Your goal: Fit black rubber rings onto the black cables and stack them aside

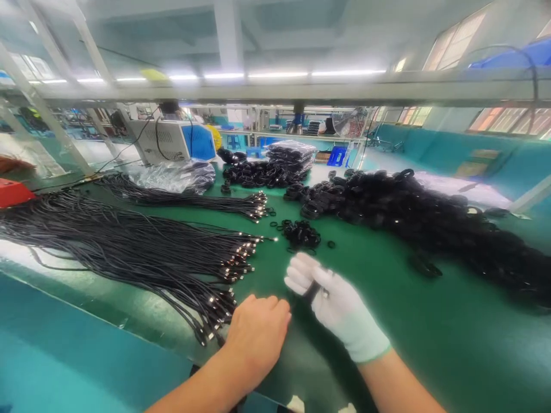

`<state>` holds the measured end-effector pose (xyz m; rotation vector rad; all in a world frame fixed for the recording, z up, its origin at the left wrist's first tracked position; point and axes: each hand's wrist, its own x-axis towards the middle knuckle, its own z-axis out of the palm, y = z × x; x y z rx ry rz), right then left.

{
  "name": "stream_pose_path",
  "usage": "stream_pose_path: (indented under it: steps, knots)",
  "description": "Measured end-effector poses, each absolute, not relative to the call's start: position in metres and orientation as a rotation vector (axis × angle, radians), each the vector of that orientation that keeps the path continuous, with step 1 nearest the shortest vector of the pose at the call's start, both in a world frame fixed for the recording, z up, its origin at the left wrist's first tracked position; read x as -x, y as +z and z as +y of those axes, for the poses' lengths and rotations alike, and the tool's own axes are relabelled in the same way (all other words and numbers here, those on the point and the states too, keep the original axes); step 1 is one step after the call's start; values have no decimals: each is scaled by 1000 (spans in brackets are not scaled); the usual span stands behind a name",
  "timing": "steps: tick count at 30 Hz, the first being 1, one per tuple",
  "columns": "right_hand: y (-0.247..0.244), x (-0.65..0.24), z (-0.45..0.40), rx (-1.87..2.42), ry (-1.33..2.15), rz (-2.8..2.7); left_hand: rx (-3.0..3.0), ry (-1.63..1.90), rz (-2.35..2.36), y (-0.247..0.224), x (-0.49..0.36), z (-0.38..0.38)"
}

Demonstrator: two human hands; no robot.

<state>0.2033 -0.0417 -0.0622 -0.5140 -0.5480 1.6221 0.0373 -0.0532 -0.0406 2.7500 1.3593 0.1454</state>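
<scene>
My bare left hand (260, 332) is curled closed just right of the cable ends, knuckles up. Its fingertips are hidden, so I cannot make out what it holds. My right hand (331, 298), in a white glove, is closed around a black cable (313, 291) with a small shiny metal end showing by the thumb; the rest is covered by the fingers. Left of both hands lies a wide bundle of black cables (129, 246), metal plugs pointing right. Beyond the gloved hand sits a small pile of black rings (301, 234).
A long heap of coiled black cables (387, 201) covers the right side of the green table (370, 338). Farther back are another cable bundle (193, 199), clear plastic bags (176, 175), more coils (258, 172) and a grey-and-blue machine (172, 140). A red object (15, 193) stands at left.
</scene>
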Motion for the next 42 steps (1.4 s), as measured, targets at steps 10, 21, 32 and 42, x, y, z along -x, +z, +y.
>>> stream_pose_path:
  steps: [10, 21, 32, 42]
  knots:
    - [-65, -181, -59, 536, 1956, -846, -3189, 445, 497, -4, -15, 1]
    - [-78, -186, -63, 422, 2244, -781, -2834, 278, 509, 10, -21, 10]
    - [-70, -177, -63, 325, 2211, -711, -1775, 602, 795, -40, -17, -11]
    - [-49, -183, -64, 412, 2112, -1222, -1678, 743, 788, -49, -16, -35]
